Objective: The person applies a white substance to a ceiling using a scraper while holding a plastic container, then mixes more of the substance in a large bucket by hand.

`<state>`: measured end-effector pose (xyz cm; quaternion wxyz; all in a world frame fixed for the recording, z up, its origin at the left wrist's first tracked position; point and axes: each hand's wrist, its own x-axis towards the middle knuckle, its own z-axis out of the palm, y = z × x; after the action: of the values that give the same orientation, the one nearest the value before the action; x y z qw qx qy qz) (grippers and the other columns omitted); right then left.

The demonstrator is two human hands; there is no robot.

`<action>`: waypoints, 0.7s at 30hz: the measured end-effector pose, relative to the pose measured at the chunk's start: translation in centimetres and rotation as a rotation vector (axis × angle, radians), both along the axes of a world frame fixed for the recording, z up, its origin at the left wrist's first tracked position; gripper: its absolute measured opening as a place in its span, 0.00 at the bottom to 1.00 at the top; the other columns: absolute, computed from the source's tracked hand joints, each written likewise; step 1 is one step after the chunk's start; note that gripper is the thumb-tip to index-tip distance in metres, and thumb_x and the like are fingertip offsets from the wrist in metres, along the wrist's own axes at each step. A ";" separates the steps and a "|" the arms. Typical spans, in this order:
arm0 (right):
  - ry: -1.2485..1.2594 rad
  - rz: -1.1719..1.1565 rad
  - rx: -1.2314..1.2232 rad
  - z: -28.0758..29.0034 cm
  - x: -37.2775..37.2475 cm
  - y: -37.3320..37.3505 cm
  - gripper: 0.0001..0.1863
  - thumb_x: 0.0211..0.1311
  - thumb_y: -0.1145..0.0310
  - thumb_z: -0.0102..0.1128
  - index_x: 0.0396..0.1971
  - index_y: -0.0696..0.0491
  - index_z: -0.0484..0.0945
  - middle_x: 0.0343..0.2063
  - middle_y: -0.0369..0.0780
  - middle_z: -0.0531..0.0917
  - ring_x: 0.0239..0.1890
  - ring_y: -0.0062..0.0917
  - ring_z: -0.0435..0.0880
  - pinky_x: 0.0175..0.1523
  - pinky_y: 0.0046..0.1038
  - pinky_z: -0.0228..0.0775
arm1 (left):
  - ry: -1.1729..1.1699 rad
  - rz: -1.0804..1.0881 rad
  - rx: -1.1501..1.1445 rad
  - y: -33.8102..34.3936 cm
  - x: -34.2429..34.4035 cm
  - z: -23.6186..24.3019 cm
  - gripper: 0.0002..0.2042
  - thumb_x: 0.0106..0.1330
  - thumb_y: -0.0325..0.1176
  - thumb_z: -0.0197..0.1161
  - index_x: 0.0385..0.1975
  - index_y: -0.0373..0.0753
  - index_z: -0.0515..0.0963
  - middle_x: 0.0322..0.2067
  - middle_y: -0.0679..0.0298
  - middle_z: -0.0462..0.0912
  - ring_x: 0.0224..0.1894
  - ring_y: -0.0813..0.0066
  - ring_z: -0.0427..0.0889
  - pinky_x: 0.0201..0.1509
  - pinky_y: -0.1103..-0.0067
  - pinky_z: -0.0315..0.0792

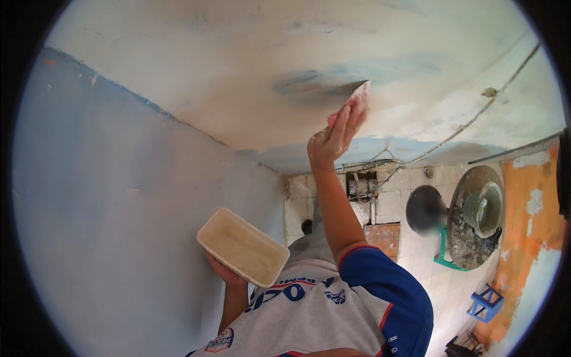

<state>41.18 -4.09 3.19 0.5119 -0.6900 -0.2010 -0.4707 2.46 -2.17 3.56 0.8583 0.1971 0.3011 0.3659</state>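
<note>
The putty knife (360, 92) lies flat against the pale ceiling (250, 65), its blade just above the fingertips of the right hand (336, 134), which is closed around the tool's lower part with the fingers stretched up along it and dusted with white filler. Directly beside the blade, to the hand's left, a grey-blue smear (315, 83) marks the ceiling, and the plaster around it is patchy, cream and faintly blue. Well below that hand and off to its left, the left hand (223, 271) grips a cream rectangular tub (242, 247) from underneath, fingers wrapped on its lower edge; the tub is tilted with its open side in view and its inside coated with pale residue. Between the two hands hangs the bare right forearm, running down to a blue sleeve (386, 285) of a white and blue shirt. To the left of the tub rises a blue-grey wall (107, 208), meeting the ceiling along an uneven blue line. To the right of the raised hand a thin cable (470, 122) crosses the ceiling. Below it stands a white tiled wall (389, 205), with an orange, flaking wall (529, 226) further right, a round metal drum (476, 217) near it, and a small blue stool (486, 302) on the tiled floor.
</note>
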 end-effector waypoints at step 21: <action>-0.294 -0.039 -0.100 2.1 4.8 -4.7 0.23 0.78 0.69 0.41 0.69 0.57 0.65 0.71 0.48 0.66 0.76 0.48 0.58 0.77 0.60 0.41 | -0.052 -0.071 -0.082 0.2 0.4 -1.8 0.35 0.74 0.64 0.39 0.72 0.47 0.63 0.70 0.61 0.68 0.69 0.56 0.69 0.70 0.58 0.67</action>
<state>45.97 -8.74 5.25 0.4329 -0.6421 -0.2835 -0.5657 2.82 -2.00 1.73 0.8855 0.1626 0.2864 0.3277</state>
